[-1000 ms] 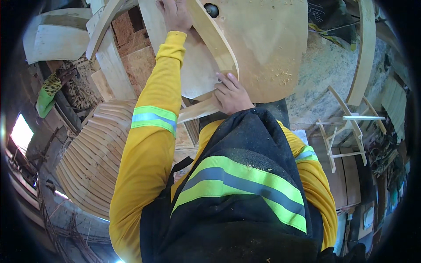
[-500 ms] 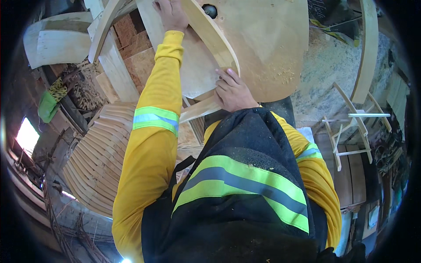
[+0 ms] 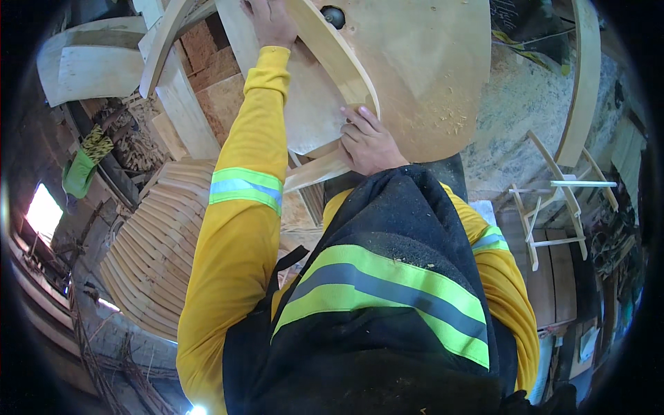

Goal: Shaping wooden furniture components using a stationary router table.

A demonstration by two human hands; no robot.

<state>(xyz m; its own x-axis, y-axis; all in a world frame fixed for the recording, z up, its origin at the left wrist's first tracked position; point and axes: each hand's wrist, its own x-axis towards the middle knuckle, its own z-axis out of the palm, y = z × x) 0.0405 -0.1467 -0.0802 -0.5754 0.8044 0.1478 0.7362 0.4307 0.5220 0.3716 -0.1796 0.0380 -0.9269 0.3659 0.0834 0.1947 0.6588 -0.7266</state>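
A pale wooden frame with a curved side piece (image 3: 339, 59) lies on a smooth wooden worktop (image 3: 429, 76). My right hand (image 3: 371, 143) is closed round the frame's near corner, where the curved piece meets a straight rail (image 3: 315, 171); its fingers bend over the edge. Farther away, at the top edge of the head view, my left hand (image 3: 273, 24) grips the frame near a flat pale board (image 3: 236, 31). The left fingertips are partly cut off. Just right of the curved piece, a round hole in the worktop holds a dark metal spindle (image 3: 333, 17).
Sawdust shavings (image 3: 455, 124) lie on the worktop. At left stand a stack of curved slats (image 3: 155, 249), wooden chair parts (image 3: 100, 72) and a green glove (image 3: 79, 173). At right are a small wooden frame (image 3: 553, 200) and a long curved rail (image 3: 581, 83).
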